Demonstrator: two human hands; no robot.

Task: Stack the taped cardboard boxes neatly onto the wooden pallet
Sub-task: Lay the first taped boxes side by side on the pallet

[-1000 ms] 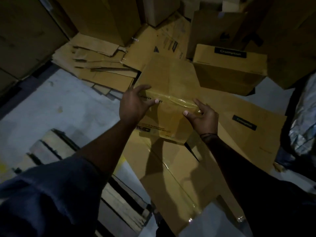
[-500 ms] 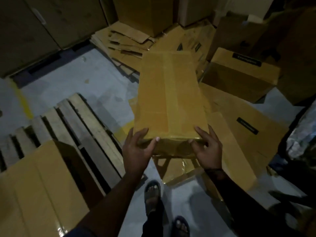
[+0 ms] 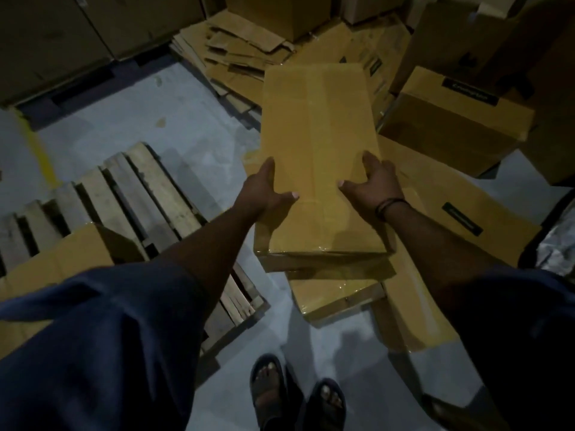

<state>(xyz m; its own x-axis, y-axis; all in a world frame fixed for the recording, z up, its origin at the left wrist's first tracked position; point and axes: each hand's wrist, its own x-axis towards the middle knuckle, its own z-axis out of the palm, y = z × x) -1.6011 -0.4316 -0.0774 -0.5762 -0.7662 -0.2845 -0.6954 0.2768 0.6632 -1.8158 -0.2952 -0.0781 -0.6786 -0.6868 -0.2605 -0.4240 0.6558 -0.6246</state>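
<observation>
A long taped cardboard box, frame centre, was gripped at both long edges by left hand & right hand; prob. light, stiff, tape slick.

Flattened cardboard sheets lie heaped on the grey floor, beyond a yellow line.

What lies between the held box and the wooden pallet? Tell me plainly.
Bare grey floor, crossed by the left forearm reaching to the held box; the head view shows it.
</observation>
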